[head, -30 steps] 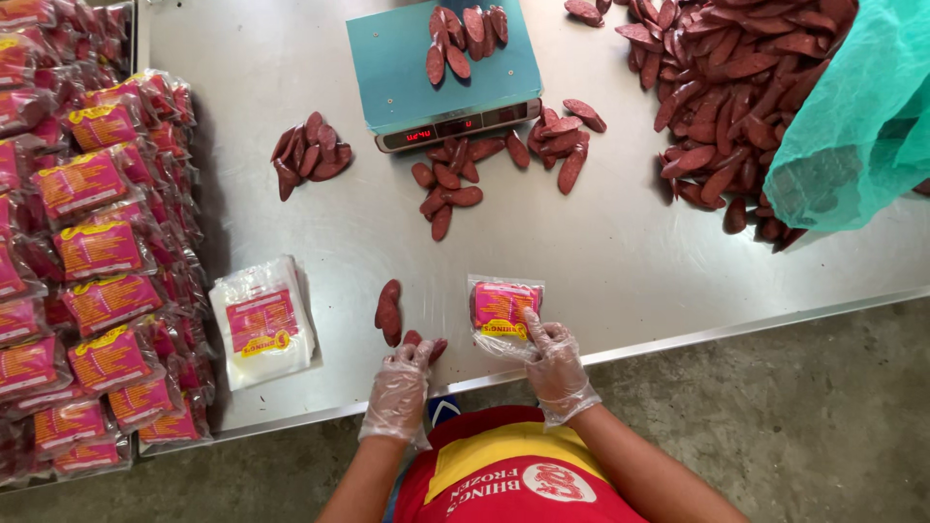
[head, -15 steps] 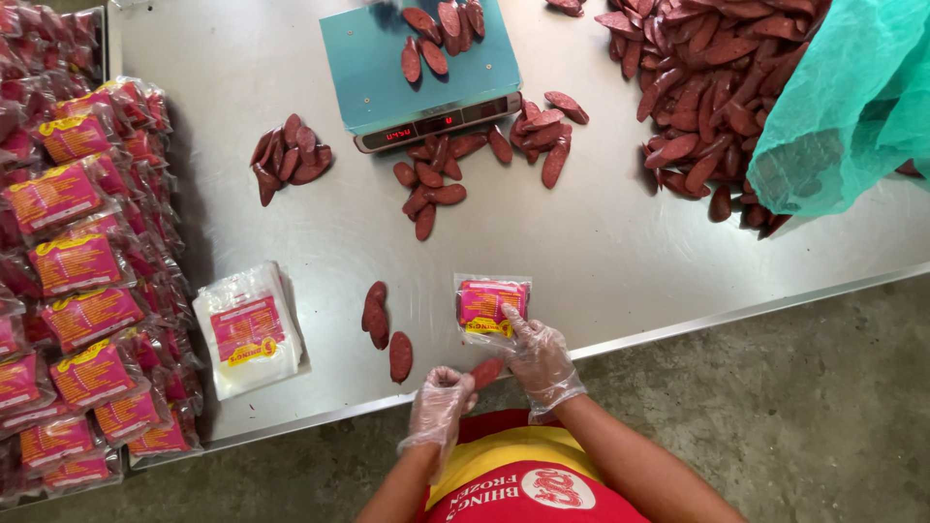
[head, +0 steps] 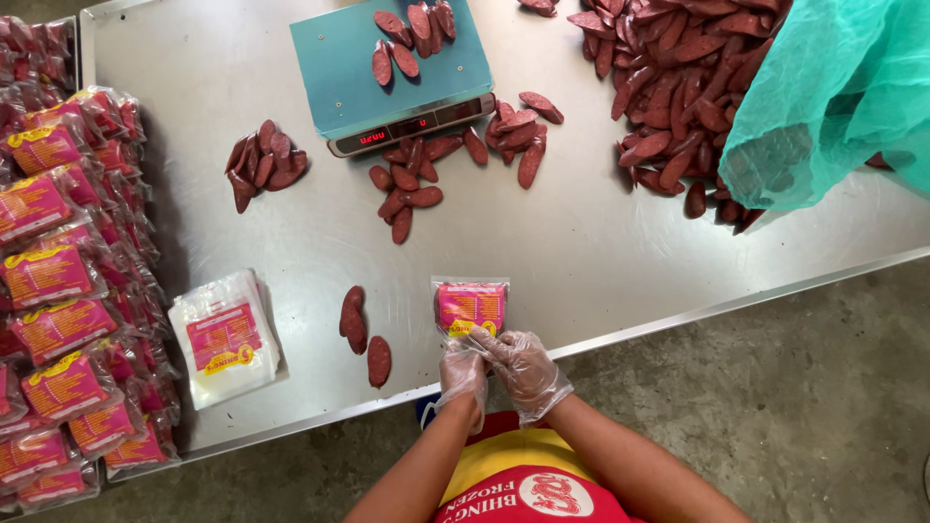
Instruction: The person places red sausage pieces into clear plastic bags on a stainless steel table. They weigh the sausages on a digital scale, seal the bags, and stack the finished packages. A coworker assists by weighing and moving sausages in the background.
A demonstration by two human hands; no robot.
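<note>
My left hand [head: 462,376] and my right hand [head: 524,368], both in thin clear gloves, meet at the near end of a small clear bag with a pink label [head: 471,306] lying on the steel table [head: 581,252]. Both hands pinch the bag's mouth. Three dark red sausages [head: 360,329] lie just left of the bag.
A teal scale [head: 387,68] with several sausages on it stands at the back. Loose sausages [head: 417,179] lie in front of it and in a big heap [head: 678,87] at the back right beside a green net [head: 833,97]. Empty bags [head: 225,337] and filled packs [head: 58,281] are stacked on the left.
My left hand let go of the sausages and came over to the bag. Both hands now hold the bag's mouth; a third sausage lies on the table.
</note>
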